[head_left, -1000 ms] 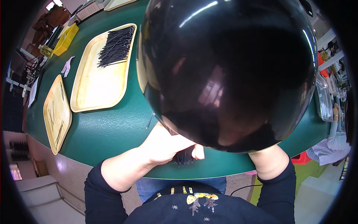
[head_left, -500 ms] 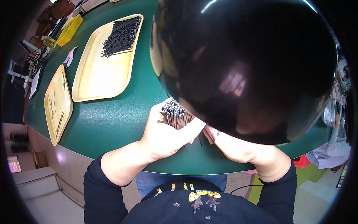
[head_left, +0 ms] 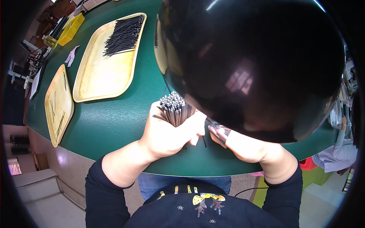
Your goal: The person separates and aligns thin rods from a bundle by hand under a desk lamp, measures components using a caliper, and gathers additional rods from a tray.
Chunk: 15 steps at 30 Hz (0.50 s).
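My left hand [head_left: 165,133] is closed round a thick bundle of thin dark rods [head_left: 176,108] with silvery tips. The tips point up and away from me, and a few rods stick out sideways to the left. Close by on the right is my right hand [head_left: 243,146], its thumb wrapped in something shiny and partly clear. Most of its fingers are hidden behind a large glossy black dome [head_left: 251,68]. A few loose dark rods [head_left: 204,141] show on the green table between and below my hands.
A long cream tray [head_left: 102,79] at the far left has a pile of black rods [head_left: 123,36] at its far end. A smaller cream tray [head_left: 59,106] with a few thin rods lies left of it. Beyond are a yellow bin [head_left: 71,30] and a crumpled paper [head_left: 71,56]. Another person's sleeve [head_left: 344,138] shows at right.
The bundle has risen slightly and tilted, so more of its silvery tips show. My right hand has drawn a little away from my left, and more of its wrapped thumb is visible.
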Available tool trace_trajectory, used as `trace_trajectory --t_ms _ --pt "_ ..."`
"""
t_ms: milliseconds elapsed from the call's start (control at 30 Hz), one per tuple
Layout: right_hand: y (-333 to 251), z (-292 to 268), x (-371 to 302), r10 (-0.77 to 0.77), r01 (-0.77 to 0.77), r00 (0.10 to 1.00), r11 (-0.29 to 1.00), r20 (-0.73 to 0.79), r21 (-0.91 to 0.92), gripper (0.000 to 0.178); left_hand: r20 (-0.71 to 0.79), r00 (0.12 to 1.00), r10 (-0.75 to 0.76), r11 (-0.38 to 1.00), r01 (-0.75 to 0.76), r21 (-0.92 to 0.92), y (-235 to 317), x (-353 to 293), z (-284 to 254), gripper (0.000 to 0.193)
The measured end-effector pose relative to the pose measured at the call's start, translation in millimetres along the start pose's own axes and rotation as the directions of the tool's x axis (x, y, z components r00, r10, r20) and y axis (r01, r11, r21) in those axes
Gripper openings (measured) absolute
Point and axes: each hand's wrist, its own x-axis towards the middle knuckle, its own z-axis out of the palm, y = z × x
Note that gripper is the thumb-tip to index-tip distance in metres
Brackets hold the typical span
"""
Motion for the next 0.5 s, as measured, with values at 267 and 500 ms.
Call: trace_trajectory --t_ms 267,500 --pt "-19.8 -10.5 36.3 -0.486 0.472 0.73 0.867 -0.48 -0.159 0.034 0.105 0.988 -0.11 0.988 0.121 -0.098 1.1 4.9 -0.9 0.014" --pt "-23.5 -4.4 42.4 -0.344 0.331 0.795 0.936 -0.499 -0.119 0.041 0.202 0.944 -0.259 0.948 0.289 -0.133 3.7 -3.2 6.2 0.012"
